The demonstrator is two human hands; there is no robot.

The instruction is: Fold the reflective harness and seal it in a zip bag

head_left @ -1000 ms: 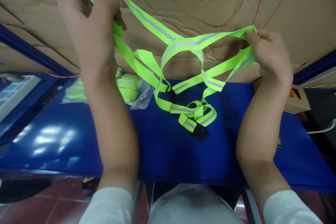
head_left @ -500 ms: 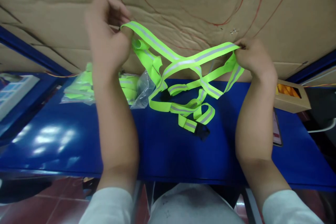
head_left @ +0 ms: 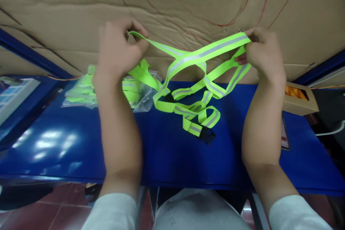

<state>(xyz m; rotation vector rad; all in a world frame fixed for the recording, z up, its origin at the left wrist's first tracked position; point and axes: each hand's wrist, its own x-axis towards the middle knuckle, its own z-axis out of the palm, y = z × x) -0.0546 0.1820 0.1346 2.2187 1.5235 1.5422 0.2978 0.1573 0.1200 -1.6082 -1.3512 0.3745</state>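
Note:
A neon yellow-green reflective harness [head_left: 199,54] of straps with a silver stripe hangs between my two hands. My left hand [head_left: 120,48] pinches one upper strap between thumb and fingers. At the other side my right hand [head_left: 262,52] is closed on the straps, its fingertips partly hidden behind them. Lower straps lie loosely looped on the blue table, where a black buckle [head_left: 207,135] rests at one end. Part of the harness near my left wrist is hidden by that hand.
Clear plastic bags [head_left: 83,91] with more yellow-green straps lie behind my left forearm. A cardboard box [head_left: 303,102] with orange contents and a phone [head_left: 284,134] sit right on the blue table [head_left: 188,165]. A cardboard-covered wall [head_left: 67,25] rises behind.
My left hand has come down and a little to the right, slackening and twisting its strap. My right hand has risen slightly with its end. The buckle stays in place.

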